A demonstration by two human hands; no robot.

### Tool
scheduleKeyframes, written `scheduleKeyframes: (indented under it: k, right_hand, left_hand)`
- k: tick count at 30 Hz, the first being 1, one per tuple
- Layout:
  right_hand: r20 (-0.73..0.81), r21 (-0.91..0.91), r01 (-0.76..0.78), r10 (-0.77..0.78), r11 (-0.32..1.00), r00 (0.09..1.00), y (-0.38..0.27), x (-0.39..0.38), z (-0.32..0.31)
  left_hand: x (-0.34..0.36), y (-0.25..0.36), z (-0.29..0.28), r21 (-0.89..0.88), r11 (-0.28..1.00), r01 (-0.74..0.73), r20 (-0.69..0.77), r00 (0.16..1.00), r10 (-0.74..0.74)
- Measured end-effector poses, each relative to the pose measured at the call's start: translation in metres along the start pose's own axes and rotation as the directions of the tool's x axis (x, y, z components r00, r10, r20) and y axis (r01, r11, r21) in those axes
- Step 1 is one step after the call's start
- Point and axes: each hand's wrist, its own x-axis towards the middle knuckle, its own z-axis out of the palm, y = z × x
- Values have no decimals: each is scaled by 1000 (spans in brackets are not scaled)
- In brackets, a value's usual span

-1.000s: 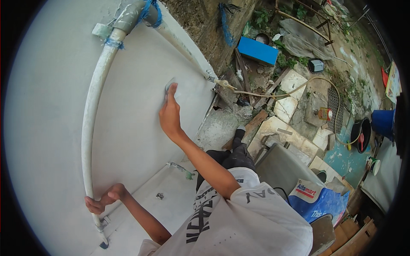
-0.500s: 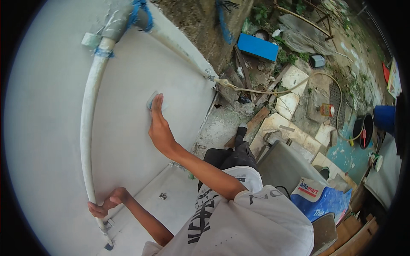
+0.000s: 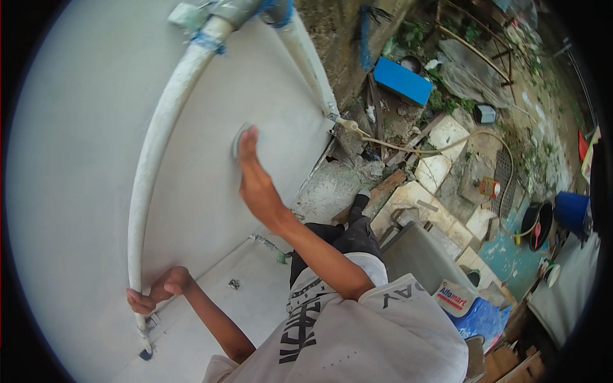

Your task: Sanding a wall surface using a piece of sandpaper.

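My left hand (image 3: 159, 289) is closed around the lower end of a whitish pipe (image 3: 153, 159) that curves up the left of the view. Farther up, my right hand (image 3: 255, 172) lies with straight fingers along a thin grey pad (image 3: 240, 142), holding it flat against a smooth white wall (image 3: 211, 185). Most of the pad is covered by the fingers, so I cannot make out its exact kind. At its upper end the pipe meets a grey fitting (image 3: 236, 9) tied with blue strands.
A second pipe (image 3: 313, 64) runs down to a hose (image 3: 434, 152). Broken tiles (image 3: 434, 173), a blue box (image 3: 403, 81) and a black basin (image 3: 537, 223) lie on the rough ground at right. Beside me stands a grey container (image 3: 415, 252) with a blue-and-white bag (image 3: 485, 319).
The view has shifted slightly, and the pipe now leans more to the right. My right hand and the pad sit a little higher on the wall. My left hand keeps its grip.
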Motion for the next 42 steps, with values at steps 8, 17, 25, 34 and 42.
scheduleKeyframes:
  k: [8,17,25,34,42]
  right_hand:
    - [45,-60,68,-66,996,997,-3,-7,6]
    - [96,-161,159,-145,974,985,28,-4,-6]
    - [11,-95,83,-82,992,997,56,-6,-7]
    - [-254,78,-313,322,947,912,56,7,-2]
    - [-307,116,-310,331,943,892,78,10,-5]
  left_hand:
    - [-3,-2,-1,11,1000,-14,-16,1000,14]
    - [-3,-1,-2,-33,998,53,-29,998,-54]
    - [-3,3,-2,-33,996,78,-15,997,-78]
    - [-4,3,-3,58,997,51,38,998,-54]
    - [-9,5,-2,32,997,72,22,997,-73]
